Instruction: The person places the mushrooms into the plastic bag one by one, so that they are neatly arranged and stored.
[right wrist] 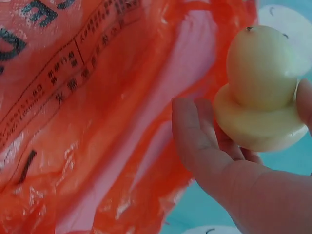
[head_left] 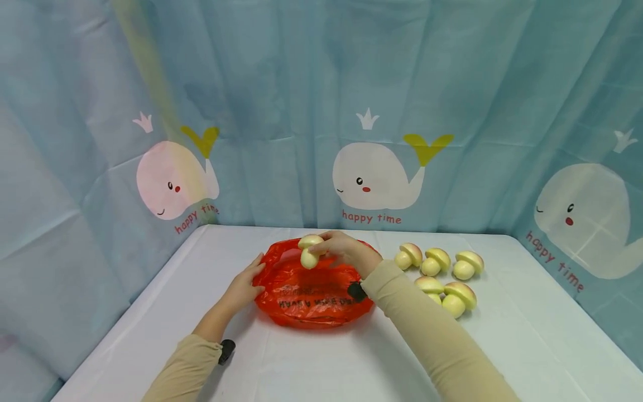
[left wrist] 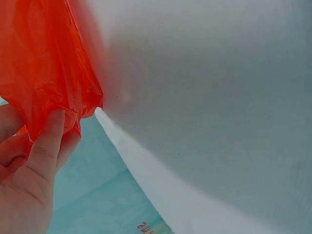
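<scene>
Left hand at nine o'clock on the red plastic bag, thumb and fingers pinching its edge, and from my remote seat I like that: film this thin would collapse without an anchor. I'd want that pinch firm but light, drawing the rim outward so the mouth gapes. Right hand reaches in from four o'clock, thumb and fingertips holding a mushroom over the bag's twelve o'clock side, cap up, stem down. How high it hangs, I can't tell. Good practice here: bring it square over the gap, stem leading, knuckles off the crinkled rim, and loosen only once the cap is inside the edge.

Now the feel of it: the mushroom looks smooth and firm, a rounded cap on a bulbous stem, so that cap's lip gives the fingers purchase. The bag is glossy, creased, see-through in patches, black lettering across it. At three o'clock, five more mushrooms, pale yellow with pinkish caps, rest on the white table.
</scene>
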Motion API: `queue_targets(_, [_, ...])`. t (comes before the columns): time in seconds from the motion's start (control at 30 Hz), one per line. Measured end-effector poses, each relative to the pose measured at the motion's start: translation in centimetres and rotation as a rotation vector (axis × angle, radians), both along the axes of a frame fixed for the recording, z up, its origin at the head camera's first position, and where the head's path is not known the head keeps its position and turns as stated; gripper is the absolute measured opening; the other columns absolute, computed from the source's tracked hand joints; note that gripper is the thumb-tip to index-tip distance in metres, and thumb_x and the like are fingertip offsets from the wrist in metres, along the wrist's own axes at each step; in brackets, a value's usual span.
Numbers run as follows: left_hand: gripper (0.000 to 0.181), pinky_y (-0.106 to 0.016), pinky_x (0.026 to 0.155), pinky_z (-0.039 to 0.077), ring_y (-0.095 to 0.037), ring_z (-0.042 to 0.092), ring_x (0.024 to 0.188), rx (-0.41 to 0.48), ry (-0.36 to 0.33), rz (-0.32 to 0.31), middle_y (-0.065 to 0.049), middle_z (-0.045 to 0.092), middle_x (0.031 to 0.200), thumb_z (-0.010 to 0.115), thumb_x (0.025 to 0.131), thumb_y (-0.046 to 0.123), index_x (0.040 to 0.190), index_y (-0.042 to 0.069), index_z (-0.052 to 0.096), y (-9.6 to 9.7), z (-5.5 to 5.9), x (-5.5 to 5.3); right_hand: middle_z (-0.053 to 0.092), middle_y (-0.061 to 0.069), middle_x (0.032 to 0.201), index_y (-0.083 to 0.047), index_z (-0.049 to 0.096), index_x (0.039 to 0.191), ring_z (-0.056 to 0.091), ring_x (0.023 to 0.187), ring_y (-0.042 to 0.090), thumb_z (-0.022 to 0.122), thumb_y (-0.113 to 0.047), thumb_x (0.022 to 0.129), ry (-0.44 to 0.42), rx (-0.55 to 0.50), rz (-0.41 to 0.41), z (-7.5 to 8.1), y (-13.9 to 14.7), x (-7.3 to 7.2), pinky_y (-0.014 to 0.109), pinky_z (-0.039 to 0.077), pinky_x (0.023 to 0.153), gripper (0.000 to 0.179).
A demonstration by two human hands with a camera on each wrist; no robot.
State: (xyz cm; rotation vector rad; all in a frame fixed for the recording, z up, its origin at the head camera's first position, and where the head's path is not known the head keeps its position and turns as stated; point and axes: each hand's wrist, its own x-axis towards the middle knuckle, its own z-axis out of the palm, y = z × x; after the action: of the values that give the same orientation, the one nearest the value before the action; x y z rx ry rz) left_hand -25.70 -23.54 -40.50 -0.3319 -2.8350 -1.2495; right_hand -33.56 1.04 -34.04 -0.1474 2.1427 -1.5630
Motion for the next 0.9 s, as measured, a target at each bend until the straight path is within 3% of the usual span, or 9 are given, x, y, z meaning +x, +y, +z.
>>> queue_targets(0.3, [0.060, -0.053, 0.110, 0.027, -0.043, 0.017, 0.142, -0.014, 0.017, 0.010, -0.022, 0.018, 0.157, 0.056, 0.083, -0.017, 0.139, -0.018, 0.035, 0.3, 0.0, -0.2, 0.056, 0.011, 0.123, -0.004, 0.051, 0.136, 0.050, 0.115, 0.034, 0.074, -0.021, 0.085, 0.007, 0.093, 0.016, -2.3, -2.2, -0.9, 0.053, 0.044, 0.098, 0.058])
queue_targets(0.47, [0.061, -0.053, 0.111, 0.027, -0.043, 0.018, 0.142, -0.028, 0.012, 0.018, -0.022, 0.019, 0.157, 0.057, 0.083, -0.018, 0.139, -0.017, 0.036, 0.5, -0.2, -0.1, 0.051, 0.012, 0.130, -0.003, 0.047, 0.138, 0.045, 0.120, 0.034, 0.074, -0.023, 0.084, 0.048, 0.130, 0.010, -3.8, -3.2, -0.8, 0.054, 0.039, 0.103, 0.064])
queue_targets(0.67, [0.061, -0.052, 0.111, 0.027, -0.041, 0.018, 0.143, -0.031, 0.006, 0.023, -0.020, 0.018, 0.158, 0.056, 0.082, -0.019, 0.140, -0.017, 0.036, 0.6, -0.3, -0.1, 0.048, 0.017, 0.136, 0.003, 0.041, 0.142, 0.045, 0.120, 0.033, 0.073, -0.018, 0.086, 0.086, 0.062, -0.038, -5.5, -4.3, -0.5, 0.047, 0.037, 0.107, 0.067])
queue_targets(0.9, [0.061, -0.052, 0.109, 0.030, -0.041, 0.019, 0.143, -0.027, 0.001, 0.022, -0.020, 0.020, 0.158, 0.056, 0.083, -0.018, 0.141, -0.015, 0.036, 0.6, -0.3, -0.2, 0.044, 0.019, 0.141, 0.001, 0.036, 0.146, 0.042, 0.123, 0.035, 0.069, -0.018, 0.089, 0.030, 0.003, -0.101, -6.0, -4.5, -0.4, 0.048, 0.035, 0.109, 0.068])
